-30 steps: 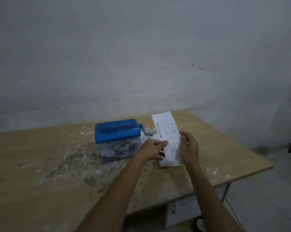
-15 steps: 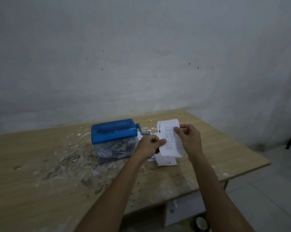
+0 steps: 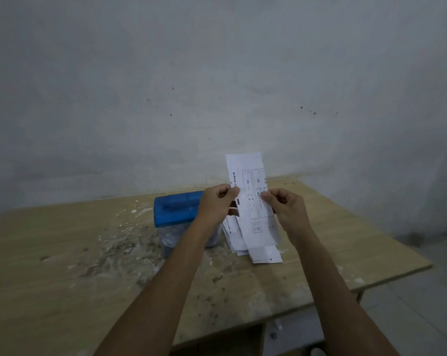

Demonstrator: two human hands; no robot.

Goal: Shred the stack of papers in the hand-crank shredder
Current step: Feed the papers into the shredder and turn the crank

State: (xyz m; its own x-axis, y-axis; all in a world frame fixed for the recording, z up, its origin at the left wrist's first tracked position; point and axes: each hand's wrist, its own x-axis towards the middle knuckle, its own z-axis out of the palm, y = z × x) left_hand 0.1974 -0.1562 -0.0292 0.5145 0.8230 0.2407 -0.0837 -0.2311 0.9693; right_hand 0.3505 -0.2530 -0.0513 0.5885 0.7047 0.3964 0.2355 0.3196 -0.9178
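A narrow printed paper strip [image 3: 250,191] stands upright in front of me, above the table. My left hand [image 3: 217,205] pinches its left edge and my right hand [image 3: 288,210] pinches its right edge. Under the strip a small stack of papers [image 3: 262,251] lies on the wooden table [image 3: 63,265]. The hand-crank shredder [image 3: 174,209], with a blue lid over a clear bin of shreds, stands just left of my left hand. My left hand and arm hide its crank and right end.
White scraps and dust [image 3: 119,242] litter the table left of the shredder. A grey wall [image 3: 217,86] rises right behind the table. The table's right edge [image 3: 397,253] drops to a tiled floor [image 3: 422,304].
The paper strip has been raised and now stands taller and more upright between both hands. The view has shifted, so the shredder sits partly behind my left arm.
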